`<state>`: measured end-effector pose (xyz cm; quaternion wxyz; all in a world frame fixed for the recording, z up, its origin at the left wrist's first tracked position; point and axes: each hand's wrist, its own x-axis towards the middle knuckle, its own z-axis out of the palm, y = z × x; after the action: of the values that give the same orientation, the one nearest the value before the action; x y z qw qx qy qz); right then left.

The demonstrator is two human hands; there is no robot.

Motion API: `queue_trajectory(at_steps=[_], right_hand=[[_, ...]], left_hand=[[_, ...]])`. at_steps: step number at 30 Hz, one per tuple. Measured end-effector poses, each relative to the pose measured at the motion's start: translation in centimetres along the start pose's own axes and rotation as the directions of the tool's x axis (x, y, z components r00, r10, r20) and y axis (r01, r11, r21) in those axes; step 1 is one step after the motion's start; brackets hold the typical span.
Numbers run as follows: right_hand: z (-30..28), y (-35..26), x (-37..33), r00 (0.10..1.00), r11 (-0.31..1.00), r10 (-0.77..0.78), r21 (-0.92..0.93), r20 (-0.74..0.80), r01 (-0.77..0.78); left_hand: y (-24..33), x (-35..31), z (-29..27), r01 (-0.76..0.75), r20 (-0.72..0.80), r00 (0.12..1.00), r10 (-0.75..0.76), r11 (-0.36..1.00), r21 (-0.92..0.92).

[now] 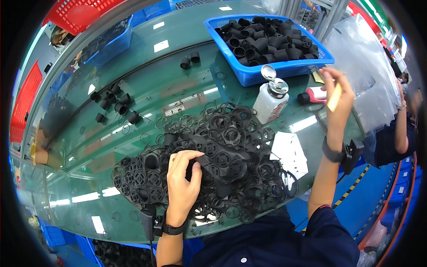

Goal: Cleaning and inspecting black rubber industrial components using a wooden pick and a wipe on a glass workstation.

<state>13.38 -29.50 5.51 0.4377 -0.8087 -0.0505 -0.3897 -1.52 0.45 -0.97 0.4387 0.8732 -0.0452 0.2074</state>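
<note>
My left hand (183, 180) grips the edge of a black rubber sheet (224, 158) moulded with round, ringed parts. The sheet rests on a heap of black rubber rings and scraps (262, 178) on the green table. My right hand (340, 95) is raised at the right, near the blue basket's corner, with its fingers closed round a pale yellow strip-like object (334, 99); its exact kind is unclear. Close to that hand lies a pink and black item (313, 95). Left of it stands a white dispenser bottle (270, 104) with its metal lid flipped up.
A blue basket (249, 73) full of black rubber cups stands at the back. Several loose black cups (120, 107) lie at the left. White paper (289, 153) and scissors (291, 184) lie right of the heap. Clear plastic bags (367, 80) and another person's arm (401, 129) are far right.
</note>
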Motion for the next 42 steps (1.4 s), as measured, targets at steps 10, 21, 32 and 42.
queue_trajectory(at_steps=[10,21,32,42], right_hand=[[1.1,9.8,-1.8,0.767,0.785,-0.058,-0.446,0.639,0.431],[0.9,3.8,7.3,0.971,0.994,-0.1,-0.016,0.215,0.106],[3.8,-6.6,-1.4,0.903,0.781,-0.22,0.621,0.37,-0.064],[8.5,-8.2,-11.5,0.487,0.851,-0.463,0.525,0.74,0.012]], left_hand=[[-0.5,-0.1,-0.1,0.174,0.004,0.985,-0.174,0.982,-0.075],[0.3,0.1,-0.8,0.205,0.165,0.966,-0.2,0.979,-0.012],[0.1,-0.3,-1.0,0.122,0.116,0.986,-0.12,0.992,-0.01],[-0.8,-0.2,0.2,0.119,-0.114,0.981,-0.159,0.947,-0.298]])
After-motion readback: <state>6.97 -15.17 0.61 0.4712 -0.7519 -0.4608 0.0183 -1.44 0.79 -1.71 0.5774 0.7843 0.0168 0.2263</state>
